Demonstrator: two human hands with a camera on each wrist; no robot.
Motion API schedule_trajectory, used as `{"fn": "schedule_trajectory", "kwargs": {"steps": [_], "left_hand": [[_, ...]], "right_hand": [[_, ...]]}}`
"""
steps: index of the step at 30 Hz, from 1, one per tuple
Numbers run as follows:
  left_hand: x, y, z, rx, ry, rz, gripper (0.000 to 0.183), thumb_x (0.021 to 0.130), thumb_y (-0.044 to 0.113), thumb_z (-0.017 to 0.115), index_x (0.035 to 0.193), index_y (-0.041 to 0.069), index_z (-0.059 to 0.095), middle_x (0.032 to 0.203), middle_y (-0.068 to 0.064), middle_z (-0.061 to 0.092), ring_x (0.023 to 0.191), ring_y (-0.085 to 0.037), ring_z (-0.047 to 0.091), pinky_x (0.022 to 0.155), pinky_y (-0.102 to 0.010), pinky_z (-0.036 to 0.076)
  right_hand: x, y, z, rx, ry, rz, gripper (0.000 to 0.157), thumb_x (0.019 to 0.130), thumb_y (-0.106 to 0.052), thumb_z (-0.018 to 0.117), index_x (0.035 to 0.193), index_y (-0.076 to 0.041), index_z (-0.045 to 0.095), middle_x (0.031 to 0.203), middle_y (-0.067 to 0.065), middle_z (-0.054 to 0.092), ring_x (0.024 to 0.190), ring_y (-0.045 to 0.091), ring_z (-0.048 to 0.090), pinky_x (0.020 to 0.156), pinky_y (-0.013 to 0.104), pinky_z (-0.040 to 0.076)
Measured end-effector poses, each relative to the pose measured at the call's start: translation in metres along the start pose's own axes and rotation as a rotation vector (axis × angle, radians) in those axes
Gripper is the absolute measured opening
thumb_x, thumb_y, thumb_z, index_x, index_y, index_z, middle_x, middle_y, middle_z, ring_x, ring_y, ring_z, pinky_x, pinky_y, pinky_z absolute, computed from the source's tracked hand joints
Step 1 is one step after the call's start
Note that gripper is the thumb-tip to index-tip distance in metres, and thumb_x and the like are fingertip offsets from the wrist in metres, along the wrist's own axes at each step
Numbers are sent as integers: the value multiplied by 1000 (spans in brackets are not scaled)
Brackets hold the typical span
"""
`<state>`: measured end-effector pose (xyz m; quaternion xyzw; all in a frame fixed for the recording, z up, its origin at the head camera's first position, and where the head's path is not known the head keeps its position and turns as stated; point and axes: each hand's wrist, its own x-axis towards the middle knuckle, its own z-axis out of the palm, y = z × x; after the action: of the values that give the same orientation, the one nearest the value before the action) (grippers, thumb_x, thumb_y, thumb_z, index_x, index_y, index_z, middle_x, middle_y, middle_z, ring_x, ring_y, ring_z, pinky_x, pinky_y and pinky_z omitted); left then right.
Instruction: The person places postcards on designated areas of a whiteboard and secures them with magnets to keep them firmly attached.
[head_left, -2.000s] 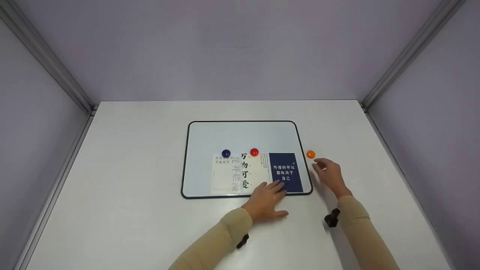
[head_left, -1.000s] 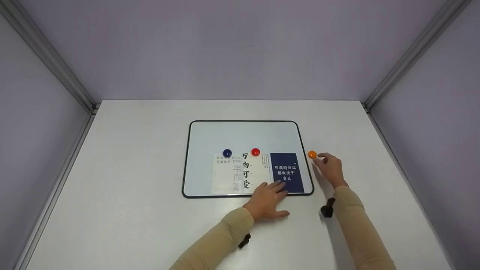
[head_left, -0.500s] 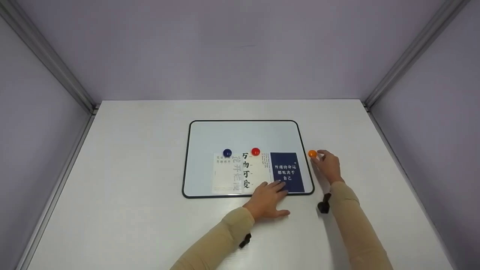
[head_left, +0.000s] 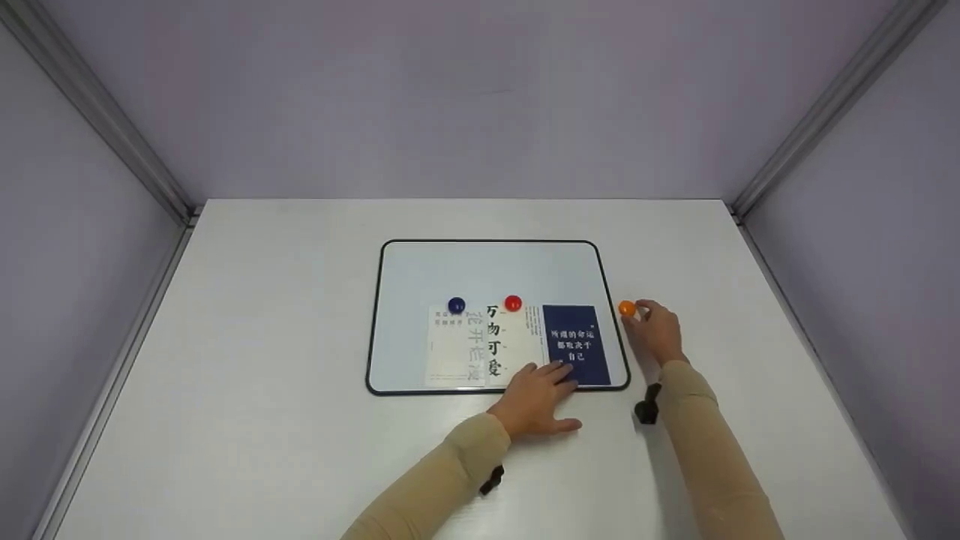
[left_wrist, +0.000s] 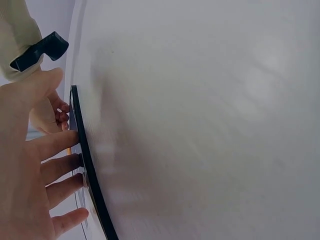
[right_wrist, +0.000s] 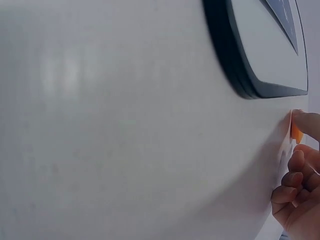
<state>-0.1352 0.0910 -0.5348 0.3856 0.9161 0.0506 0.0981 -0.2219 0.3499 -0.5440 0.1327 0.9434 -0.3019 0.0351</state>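
In the head view my left hand lies with fingers spread over the front edge of a black-framed whiteboard. Its fingertips rest on the lower part of a dark blue card and the cream card beside it. Right of the board, my right hand pinches a round orange magnet between thumb and index finger. The right wrist view shows the thumb against the orange magnet at the table surface, the other fingers curled below. The magnet is partly hidden by the thumb there.
A dark blue magnet sits at the top edge of a pale card, the leftmost of the row. A red magnet sits at the top of the cream card. The white table is enclosed by grey-lilac walls.
My right hand has moved forward and left to the orange magnet and closed its thumb and index finger on it. The left hand, cards and other magnets have stayed in place.
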Motion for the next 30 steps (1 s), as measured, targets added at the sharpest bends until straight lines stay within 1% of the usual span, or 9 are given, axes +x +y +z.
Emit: {"fn": "schedule_trajectory", "kwargs": {"steps": [5, 9, 17, 24, 30], "left_hand": [[-1, 1, 0, -5, -3, -5, 69, 88, 68, 47, 144, 26, 45, 157, 3, 36, 147, -16, 35, 118, -38, 35], [-1, 1, 0, 1, 1, -5, 69, 88, 68, 47, 143, 26, 46, 157, 2, 37, 146, -16, 35, 118, -38, 35], [-1, 1, -2, 10, -7, -6, 70, 88, 69, 46, 144, 26, 45, 157, 3, 36, 147, -16, 35, 118, -38, 35], [0, 1, -2, -3, -16, -10, 70, 88, 69, 46, 144, 26, 46, 157, 4, 37, 146, -16, 35, 118, -37, 35], [1, 1, -4, -12, -26, -15, 70, 88, 69, 45, 143, 26, 46, 157, 3, 37, 146, -17, 36, 118, -39, 35]], "right_hand": [[1, -1, 0, 7, -16, 14, 52, 94, -23, 58, 135, 7, 48, 125, 33, 58, 111, 42, 58, 94, 51, 49], [0, -1, -1, 0, -21, 15, 52, 95, -23, 57, 136, 8, 47, 126, 34, 57, 114, 44, 57, 96, 52, 49], [0, -3, 1, -4, -21, 32, 51, 96, -25, 55, 137, 5, 47, 131, 32, 56, 120, 44, 55, 101, 54, 46], [-2, -2, 3, -1, 24, 0, 48, 95, -25, 55, 134, 4, 51, 127, 32, 59, 116, 44, 58, 98, 54, 47], [-1, -4, 4, 6, 22, 10, 46, 96, -26, 53, 133, 2, 52, 125, 30, 61, 114, 42, 59, 95, 53, 49]]}}
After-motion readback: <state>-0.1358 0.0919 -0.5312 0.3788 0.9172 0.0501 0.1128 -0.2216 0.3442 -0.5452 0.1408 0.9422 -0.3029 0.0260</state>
